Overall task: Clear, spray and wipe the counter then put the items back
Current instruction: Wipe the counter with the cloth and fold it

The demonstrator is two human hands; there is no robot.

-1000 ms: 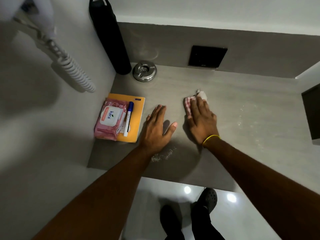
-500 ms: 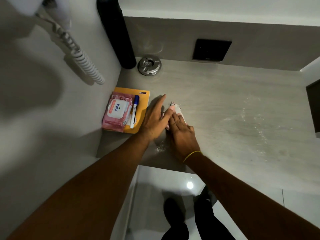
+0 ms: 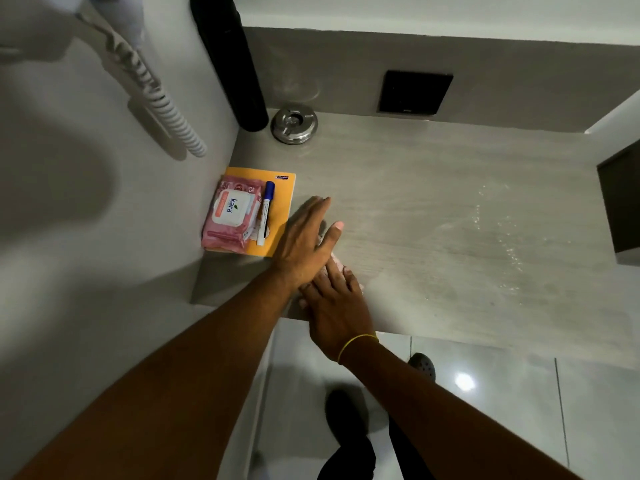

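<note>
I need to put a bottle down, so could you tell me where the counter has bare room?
Bare: the counter between the ashtray and the dark box. Crowded: the left corner, with notebook, wipes pack, marker and both hands.

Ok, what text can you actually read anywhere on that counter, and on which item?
"kara" on the white lid of the pink wipes pack.
"25" on the same pack's top corner, partly cut off.
Small label on the orange notebook: too small to read.
Print on the marker: too blurred to read.
</note>
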